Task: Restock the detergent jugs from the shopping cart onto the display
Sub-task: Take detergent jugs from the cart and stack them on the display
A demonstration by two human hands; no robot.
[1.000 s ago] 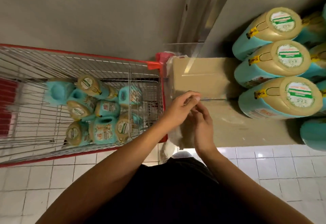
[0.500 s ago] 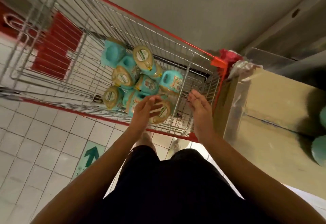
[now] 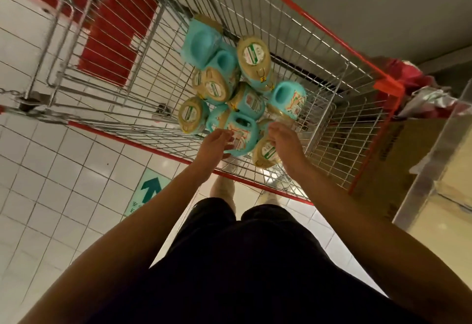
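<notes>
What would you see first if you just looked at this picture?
The heap of teal detergent jugs with tan caps jumps out first, piled in the middle of the wire shopping cart. Next come the left hand and right hand, stretched out toward the nearest jugs. A green arrow marks the white floor tiles beside the left arm.

Roughly ten detergent jugs [image 3: 254, 54], one shopping cart [image 3: 332, 38], two hands [image 3: 216, 142].

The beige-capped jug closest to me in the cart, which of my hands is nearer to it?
Right. The right hand overlaps the beige-capped jug at its top edge; the left hand is off to its left, by the teal handled jug.
</notes>
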